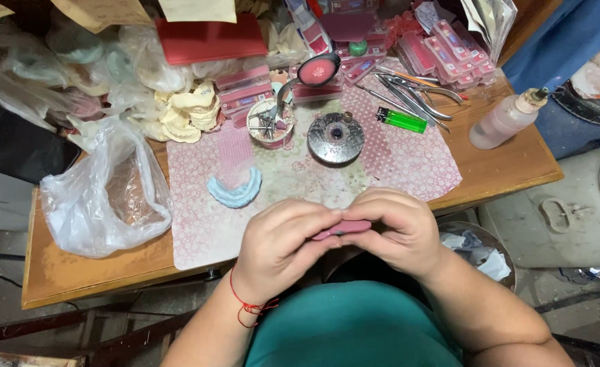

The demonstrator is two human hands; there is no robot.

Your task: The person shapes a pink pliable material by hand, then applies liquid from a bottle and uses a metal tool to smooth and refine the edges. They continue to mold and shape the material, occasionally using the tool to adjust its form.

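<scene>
Both my hands meet just in front of the table's near edge, pressed around a flat pink wax strip [343, 228]. My left hand [281, 245], with a red thread at the wrist, grips its left end. My right hand [398, 228] closes over its right end, and most of the strip is hidden by my fingers. A light blue arch-shaped dental cast [235, 190] lies on the patterned mat [409, 166] a little beyond my left hand.
On the mat stand a round metal burner [336, 137], a small cup of tools [270, 124], a green lighter [400, 119] and pliers [415, 92]. A clear plastic bag [103, 190] lies left, a squeeze bottle [505, 120] right, pale plaster casts [181, 112] behind.
</scene>
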